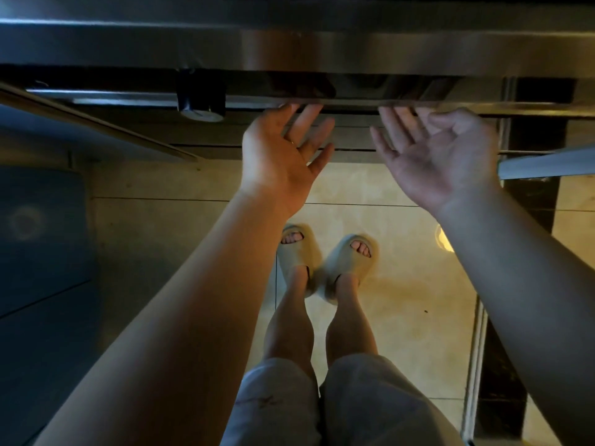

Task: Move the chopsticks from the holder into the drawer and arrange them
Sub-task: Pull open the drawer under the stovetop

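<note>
We reach our left hand (277, 156) and right hand (438, 156) palm-up, fingers spread and empty, fingertips under the lip of the steel drawer front (354, 101). We cannot see chopsticks or holder.

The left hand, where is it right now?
In the head view, the left hand is left of centre, palm up, fingertips under the metal counter's front edge, beside the right hand.
</note>
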